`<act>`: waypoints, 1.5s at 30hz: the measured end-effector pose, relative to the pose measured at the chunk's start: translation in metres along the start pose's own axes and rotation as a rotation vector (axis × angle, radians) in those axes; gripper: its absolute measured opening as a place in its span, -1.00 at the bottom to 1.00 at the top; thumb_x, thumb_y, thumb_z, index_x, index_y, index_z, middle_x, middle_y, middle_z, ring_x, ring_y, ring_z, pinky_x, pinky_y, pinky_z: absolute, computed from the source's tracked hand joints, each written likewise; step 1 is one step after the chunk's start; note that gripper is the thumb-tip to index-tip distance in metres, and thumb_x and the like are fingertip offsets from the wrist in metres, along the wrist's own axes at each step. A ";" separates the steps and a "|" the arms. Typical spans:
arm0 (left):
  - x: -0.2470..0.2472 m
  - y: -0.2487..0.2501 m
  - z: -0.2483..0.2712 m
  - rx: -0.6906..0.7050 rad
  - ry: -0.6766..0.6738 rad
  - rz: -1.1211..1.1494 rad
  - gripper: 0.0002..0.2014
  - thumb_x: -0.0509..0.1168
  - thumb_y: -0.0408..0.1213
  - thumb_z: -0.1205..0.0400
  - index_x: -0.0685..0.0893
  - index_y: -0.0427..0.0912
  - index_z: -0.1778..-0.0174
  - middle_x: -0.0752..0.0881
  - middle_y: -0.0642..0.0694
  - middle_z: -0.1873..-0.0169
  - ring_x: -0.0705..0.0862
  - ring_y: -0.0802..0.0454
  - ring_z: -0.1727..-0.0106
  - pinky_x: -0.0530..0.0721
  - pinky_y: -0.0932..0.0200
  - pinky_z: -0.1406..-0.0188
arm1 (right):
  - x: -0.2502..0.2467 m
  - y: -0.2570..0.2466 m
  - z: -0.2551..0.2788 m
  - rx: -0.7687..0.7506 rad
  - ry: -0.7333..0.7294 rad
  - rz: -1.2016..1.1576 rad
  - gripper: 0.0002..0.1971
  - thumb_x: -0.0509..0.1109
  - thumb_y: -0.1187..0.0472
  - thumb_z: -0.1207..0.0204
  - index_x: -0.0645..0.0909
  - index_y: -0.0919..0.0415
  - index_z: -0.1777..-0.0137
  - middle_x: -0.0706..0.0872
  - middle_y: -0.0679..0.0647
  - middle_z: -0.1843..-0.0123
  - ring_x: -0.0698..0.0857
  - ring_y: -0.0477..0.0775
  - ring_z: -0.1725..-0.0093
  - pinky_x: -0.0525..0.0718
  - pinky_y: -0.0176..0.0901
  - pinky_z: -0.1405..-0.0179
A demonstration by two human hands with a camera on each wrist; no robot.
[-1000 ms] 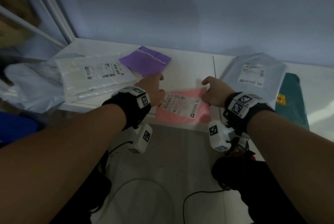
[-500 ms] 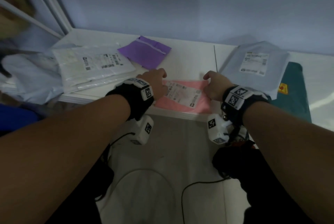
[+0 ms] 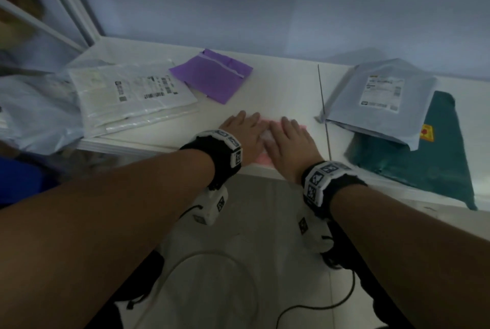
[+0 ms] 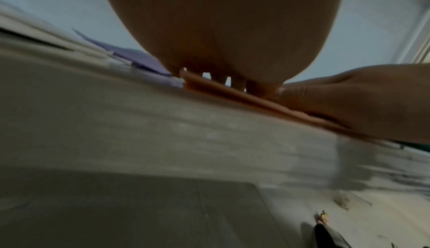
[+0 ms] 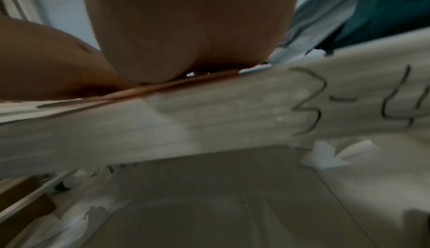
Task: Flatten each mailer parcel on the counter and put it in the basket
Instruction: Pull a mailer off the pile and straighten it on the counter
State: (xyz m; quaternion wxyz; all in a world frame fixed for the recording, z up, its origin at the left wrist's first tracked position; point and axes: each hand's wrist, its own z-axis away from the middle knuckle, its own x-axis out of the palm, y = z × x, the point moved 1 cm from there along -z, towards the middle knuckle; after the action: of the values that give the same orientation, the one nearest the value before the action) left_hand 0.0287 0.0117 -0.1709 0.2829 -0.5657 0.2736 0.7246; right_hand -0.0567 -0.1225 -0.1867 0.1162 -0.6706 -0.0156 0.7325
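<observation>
A pink mailer (image 3: 263, 160) lies at the front edge of the white counter (image 3: 286, 89). Both my hands lie flat on it side by side, fingers straight. My left hand (image 3: 242, 129) covers its left half and my right hand (image 3: 289, 137) its right half, so only pink slivers and a bit of white label show between them. From the left wrist view the pink mailer (image 4: 232, 94) is a thin strip under my left hand (image 4: 232, 79), with my right hand (image 4: 349, 101) beside it. The right wrist view shows the pink mailer (image 5: 186, 84) pressed thin under my palm.
A purple mailer (image 3: 212, 75) and white mailers (image 3: 132, 95) lie at the back left. A grey mailer (image 3: 376, 100) rests on a dark green mailer (image 3: 429, 158) at the right. A pale plastic bag (image 3: 31, 113) hangs off the left end. No basket is in view.
Both hands were curled at the pink mailer's left and right edges; they have moved inward onto its middle and now lie flat on it.
</observation>
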 end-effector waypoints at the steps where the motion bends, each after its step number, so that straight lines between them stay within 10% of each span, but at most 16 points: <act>1: 0.005 0.000 0.000 -0.006 0.026 -0.003 -0.44 -0.13 -0.03 -0.74 0.00 0.03 -0.70 0.00 -0.04 -0.71 -0.01 -0.17 -0.69 -0.03 -0.10 -0.63 | 0.003 0.000 -0.001 0.011 0.012 -0.003 -0.38 -0.16 -0.17 -0.74 0.04 0.08 -0.74 0.05 0.20 -0.76 0.03 0.22 -0.73 -0.06 0.14 -0.71; 36: 0.015 -0.021 0.015 -0.077 -0.012 -0.031 -0.35 -0.26 0.29 -0.66 -0.26 0.23 -0.66 -0.25 -0.05 -0.70 -0.21 -0.05 -0.71 -0.20 -0.11 -0.65 | 0.003 0.020 0.008 0.056 -0.059 0.050 -0.21 -0.27 -0.47 -0.56 -0.23 -0.15 -0.73 -0.24 0.09 -0.77 -0.23 0.07 -0.74 -0.21 0.11 -0.71; 45: 0.010 -0.035 0.018 -0.069 -0.068 -0.019 -0.13 -0.20 0.42 -0.59 -0.28 -0.04 -0.69 -0.23 0.04 -0.70 -0.20 0.00 -0.71 -0.17 -0.13 -0.66 | -0.002 0.022 0.004 0.054 -0.137 0.035 -0.16 -0.18 -0.49 -0.56 -0.25 -0.10 -0.73 -0.28 0.13 -0.76 -0.25 0.10 -0.74 -0.26 0.07 -0.70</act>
State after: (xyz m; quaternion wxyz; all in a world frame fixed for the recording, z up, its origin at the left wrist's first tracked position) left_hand 0.0400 0.0496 -0.1798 0.2790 -0.5529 0.2333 0.7497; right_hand -0.0637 -0.1441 -0.1886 0.1201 -0.6158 0.0082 0.7786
